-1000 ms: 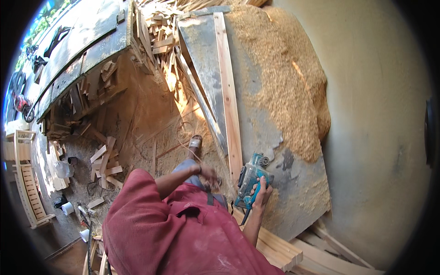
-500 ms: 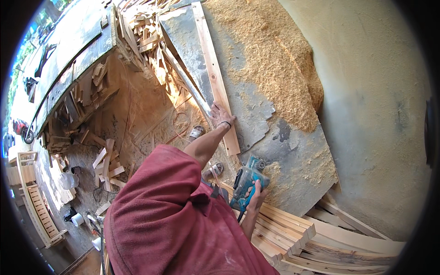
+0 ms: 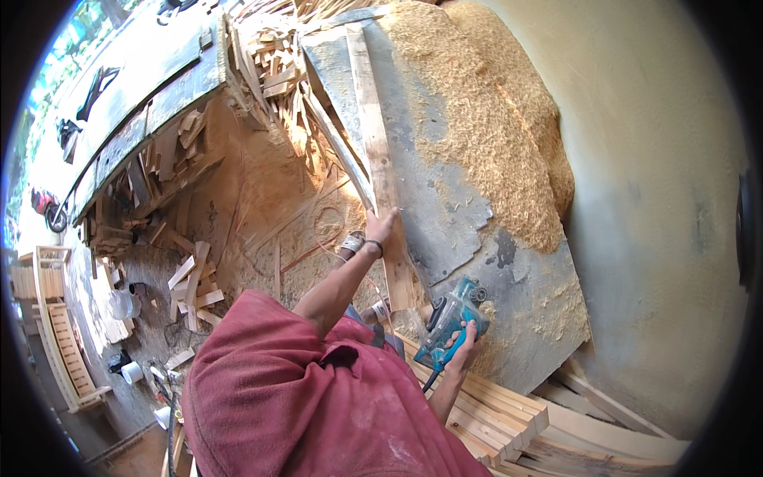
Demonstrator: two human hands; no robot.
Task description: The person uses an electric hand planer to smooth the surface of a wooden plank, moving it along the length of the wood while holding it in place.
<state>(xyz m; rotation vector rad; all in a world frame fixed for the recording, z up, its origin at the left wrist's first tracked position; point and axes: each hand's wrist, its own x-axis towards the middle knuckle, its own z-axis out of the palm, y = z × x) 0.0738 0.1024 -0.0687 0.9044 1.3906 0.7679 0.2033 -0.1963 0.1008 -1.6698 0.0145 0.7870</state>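
Observation:
A long wooden board [image 3: 372,127] lies on the grey worktop, its near end sticking out over the front edge. My left hand [image 3: 381,226] is closed round the board's left edge, toward its near end, thumb across the top. In my right hand [image 3: 463,348] is a teal electric planer [image 3: 451,322], gripped by its rear handle. The planer is over the worktop's near corner, right of the board's near end and apart from it. Its cord drops toward my body. The planer's underside is hidden.
Wood shavings [image 3: 493,119] are heaped on the grey worktop [image 3: 524,318] by the wall. Planed timbers [image 3: 493,405] are stacked at the lower right. Scrap offcuts [image 3: 195,286] and a cord loop [image 3: 330,225] lie on the floor. Another bench [image 3: 175,103] stands on the left.
My left hand has gone from lying flat on the board to gripping its edge. The board now shows a duller, blotchier face upward. The planer stays in my right hand.

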